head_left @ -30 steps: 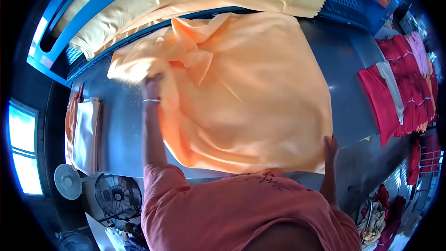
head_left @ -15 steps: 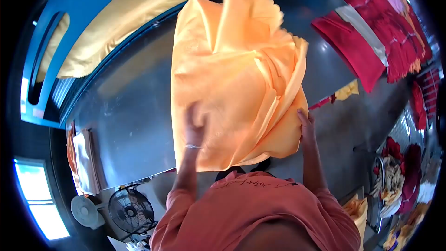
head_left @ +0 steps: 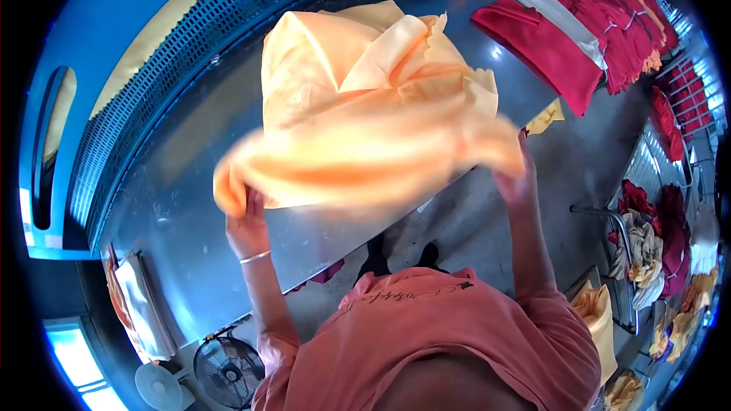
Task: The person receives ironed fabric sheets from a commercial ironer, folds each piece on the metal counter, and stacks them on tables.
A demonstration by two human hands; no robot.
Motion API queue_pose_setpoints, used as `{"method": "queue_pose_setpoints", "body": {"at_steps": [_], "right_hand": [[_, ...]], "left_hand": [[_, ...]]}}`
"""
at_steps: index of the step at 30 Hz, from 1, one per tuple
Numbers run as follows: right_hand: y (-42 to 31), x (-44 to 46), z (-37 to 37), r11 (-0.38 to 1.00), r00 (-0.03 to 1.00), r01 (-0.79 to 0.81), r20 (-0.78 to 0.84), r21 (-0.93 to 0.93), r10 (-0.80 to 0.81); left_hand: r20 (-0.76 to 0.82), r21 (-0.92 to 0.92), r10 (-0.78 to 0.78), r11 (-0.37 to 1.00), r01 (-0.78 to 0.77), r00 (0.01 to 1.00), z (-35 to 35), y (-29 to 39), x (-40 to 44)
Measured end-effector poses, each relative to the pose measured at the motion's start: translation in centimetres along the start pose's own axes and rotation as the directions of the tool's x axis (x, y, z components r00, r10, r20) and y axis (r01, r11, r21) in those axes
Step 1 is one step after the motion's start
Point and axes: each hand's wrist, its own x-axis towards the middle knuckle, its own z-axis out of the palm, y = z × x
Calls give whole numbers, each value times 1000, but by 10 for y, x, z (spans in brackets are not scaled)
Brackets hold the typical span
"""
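A yellow-orange cloth (head_left: 297,84) with a scalloped edge lies bunched on the dark metal table (head_left: 198,259). Its near part is lifted and blurred by motion. At the left end of that raised part, my left hand (head_left: 248,230) is closed on the fabric, a thin band around the wrist. My right hand (head_left: 515,181) grips the other end, beyond the table's near edge; its fingers are partly smeared. Between the two hands the fabric hangs in a thick fold above the tabletop.
Red folded cloths (head_left: 537,49) and tied red bundles (head_left: 609,19) lie at the far right. Blue perforated machinery (head_left: 152,76) borders the far side. Folded pale cloth (head_left: 145,308) sits at the left end, with fans (head_left: 228,369) below. A metal rack (head_left: 626,259) holds cloths at right.
My left hand has gone from lying on the cloth to gripping its left edge. Both hands have raised the near part and folded it away from me. The right hand has moved slightly outward.
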Motion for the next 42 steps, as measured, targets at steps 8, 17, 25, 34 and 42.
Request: {"method": "queue_pose_setpoints", "body": {"at_steps": [8, 17, 25, 34, 42], "right_hand": [[60, 33, -90, -329, 872, 283, 384, -901, -303], [33, 52, -57, -161, 920, 134, 183, -978, -346], [-36, 118, 54, 89, 754, 362, 235, -928, -614], [100, 93, -65, 436, 788, -373, -528, -819, -317], [51, -81, -77, 747, 665, -493, -747, -446, -7]], "left_hand": [[602, 586, -235, -519, -622, 763, -22, -24, 12], [775, 613, -178, -24, -790, 606, -38, 3, 122], [492, 770, 89, 420, -480, 866, 79, 52, 193], [376, 888, -240, 370, -273, 895, 66, -70, 176], [456, 862, -732, 505, -45, 506, 112, -142, 52]]}}
